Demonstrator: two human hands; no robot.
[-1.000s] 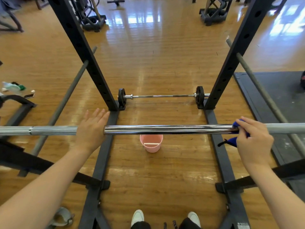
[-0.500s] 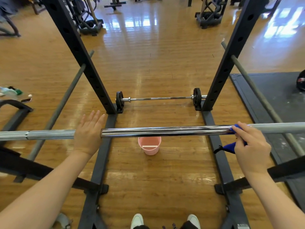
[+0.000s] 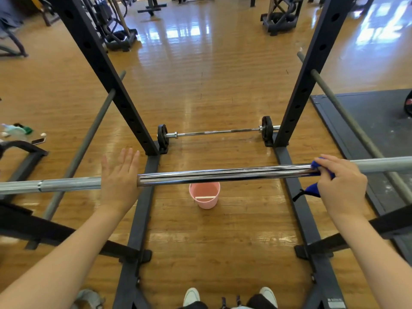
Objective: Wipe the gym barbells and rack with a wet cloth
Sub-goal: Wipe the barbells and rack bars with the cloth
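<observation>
Glossy wooden gym floor [image 3: 200,63] stretches away, with black exercise machines at the far edge. Nearer, a black rack [image 3: 107,70] rises as two perforated uprights, its base rails running along the floor toward the viewer. A chrome barbell [image 3: 223,175] lies horizontally across the view at arm height. The left hand [image 3: 119,181] rests flat on the bar, fingers straight and slightly spread. The right hand [image 3: 341,186] has its fingers curled around a blue cloth [image 3: 316,167], pressing it against the bar near the right upright; a corner of cloth hangs below. A pink bucket [image 3: 204,195] stands on the floor beneath the bar. Beyond it, a second barbell [image 3: 216,131] with small black plates lies on the floor between the uprights. White shoes [image 3: 191,296] show at the bottom edge.
</observation>
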